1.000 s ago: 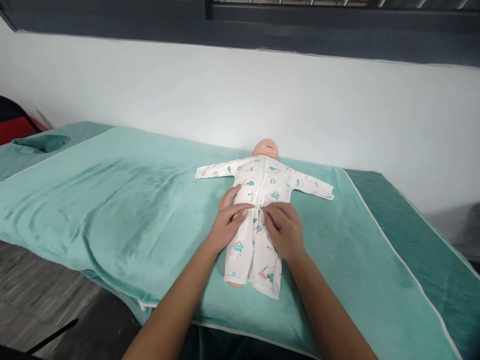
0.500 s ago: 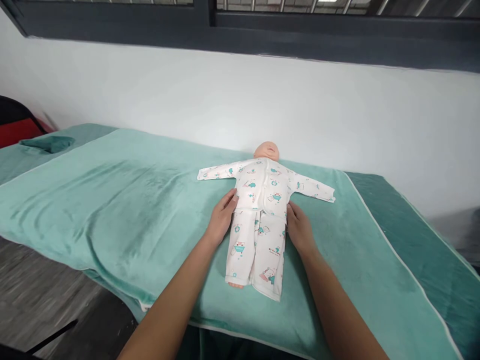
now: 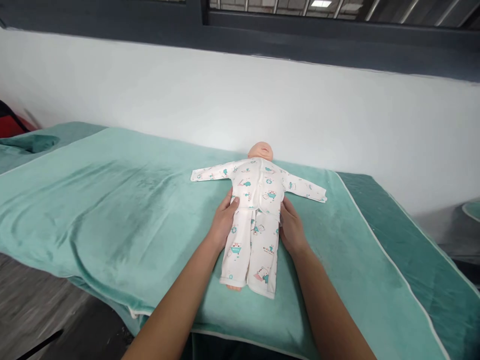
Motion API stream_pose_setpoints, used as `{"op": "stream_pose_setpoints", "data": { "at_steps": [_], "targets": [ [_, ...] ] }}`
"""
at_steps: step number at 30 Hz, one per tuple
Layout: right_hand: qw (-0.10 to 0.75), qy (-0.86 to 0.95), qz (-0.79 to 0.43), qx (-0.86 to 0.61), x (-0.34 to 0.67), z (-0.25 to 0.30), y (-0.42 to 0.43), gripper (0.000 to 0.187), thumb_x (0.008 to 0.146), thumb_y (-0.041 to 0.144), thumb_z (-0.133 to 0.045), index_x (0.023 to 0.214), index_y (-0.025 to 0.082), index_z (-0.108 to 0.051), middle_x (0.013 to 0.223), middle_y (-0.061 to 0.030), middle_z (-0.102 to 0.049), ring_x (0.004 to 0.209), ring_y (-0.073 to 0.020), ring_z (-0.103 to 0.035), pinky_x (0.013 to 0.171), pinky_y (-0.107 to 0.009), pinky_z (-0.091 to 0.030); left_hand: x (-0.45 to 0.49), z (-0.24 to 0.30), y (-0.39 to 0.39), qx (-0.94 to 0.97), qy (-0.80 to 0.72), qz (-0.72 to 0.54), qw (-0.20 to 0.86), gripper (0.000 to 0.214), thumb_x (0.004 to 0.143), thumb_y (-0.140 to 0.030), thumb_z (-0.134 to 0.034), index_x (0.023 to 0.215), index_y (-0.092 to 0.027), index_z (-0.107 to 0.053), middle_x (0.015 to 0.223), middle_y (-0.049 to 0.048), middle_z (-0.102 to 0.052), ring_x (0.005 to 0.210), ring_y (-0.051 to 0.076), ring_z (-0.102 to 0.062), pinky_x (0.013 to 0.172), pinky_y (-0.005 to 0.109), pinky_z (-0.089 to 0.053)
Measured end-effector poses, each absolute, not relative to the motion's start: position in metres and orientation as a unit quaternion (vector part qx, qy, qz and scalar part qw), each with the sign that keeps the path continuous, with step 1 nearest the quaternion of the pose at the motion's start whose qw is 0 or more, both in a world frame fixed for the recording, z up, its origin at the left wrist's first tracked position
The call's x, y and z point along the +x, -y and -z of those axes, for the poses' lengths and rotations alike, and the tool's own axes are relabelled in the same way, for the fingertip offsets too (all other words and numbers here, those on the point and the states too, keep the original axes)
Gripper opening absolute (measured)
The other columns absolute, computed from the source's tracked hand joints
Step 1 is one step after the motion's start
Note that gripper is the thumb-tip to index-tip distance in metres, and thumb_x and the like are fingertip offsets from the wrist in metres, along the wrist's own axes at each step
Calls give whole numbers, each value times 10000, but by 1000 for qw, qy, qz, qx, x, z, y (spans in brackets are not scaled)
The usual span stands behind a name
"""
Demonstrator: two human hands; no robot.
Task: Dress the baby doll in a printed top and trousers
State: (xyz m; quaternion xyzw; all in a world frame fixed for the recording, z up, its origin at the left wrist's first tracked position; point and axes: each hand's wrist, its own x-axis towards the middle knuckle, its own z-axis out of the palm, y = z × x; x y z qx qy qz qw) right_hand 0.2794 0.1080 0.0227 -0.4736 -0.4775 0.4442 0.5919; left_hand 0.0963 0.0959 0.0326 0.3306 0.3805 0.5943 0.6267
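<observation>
A baby doll (image 3: pixel 260 151) lies on its back on a light green sheet (image 3: pixel 131 210), its head toward the wall. It wears a white printed jacket (image 3: pixel 258 182) with the sleeves spread out to both sides, and matching white trousers (image 3: pixel 240 250). A few toes show below the left trouser hem. My left hand (image 3: pixel 224 217) holds the doll's left-hand side at the waist, thumb on top of the cloth. Against the opposite side, my right hand (image 3: pixel 293 225) grips at the waist, with its fingertips partly hidden by the clothing.
Behind the bed rises a white wall (image 3: pixel 150 95) below a dark window frame (image 3: pixel 240 42) with metal bars. A darker green cover (image 3: pixel 405 225) shows at the right. A red and black object (image 3: pixel 9 122) stands at the far left, and grey floor (image 3: pixel 33 295) shows lower left.
My left thumb has come further over the edge of the clothing. Both hands stay at the doll's waist. The view has shifted slightly, so the doll appears a little further left.
</observation>
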Motion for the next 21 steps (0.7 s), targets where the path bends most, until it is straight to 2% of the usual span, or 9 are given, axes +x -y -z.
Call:
{"op": "stream_pose_setpoints", "data": {
  "at_steps": [5, 12, 16, 21],
  "targets": [
    [590, 458, -490, -449, 281, -26, -106, 505, 890, 534, -634, 1340, 305, -636, 1285, -29, -723, 1336, -278, -577, 1075, -503, -521, 95, -31, -92, 350, -397, -586, 614, 606, 915, -503, -646, 1481, -342, -502, 1566, -9, -491, 1459, 258, -453, 1202, 463, -409],
    [589, 432, -498, -467, 282, -27, -104, 538, 888, 552, -637, 1377, 330, -614, 1347, -13, -692, 1321, -282, -596, 1066, -502, -538, 95, -33, -89, 361, -378, -576, 629, 614, 905, -511, -655, 1481, -362, -502, 1554, -12, -506, 1440, 267, -478, 1196, 475, -420],
    [598, 427, -502, -456, 281, -29, -103, 527, 910, 567, -605, 1371, 312, -616, 1411, -14, -648, 1372, -266, -552, 1129, -490, -489, 94, -31, -90, 359, -380, -576, 629, 587, 903, -489, -662, 1458, -345, -531, 1563, -3, -498, 1469, 258, -438, 1218, 459, -386],
    [605, 412, -509, -453, 279, -31, -103, 479, 905, 524, -617, 1329, 302, -634, 1344, -23, -692, 1297, -282, -615, 1079, -486, -526, 93, -31, -93, 333, -397, -596, 613, 523, 915, -439, -649, 1404, -280, -558, 1527, 42, -540, 1364, 272, -545, 1141, 433, -457]
  ]
}}
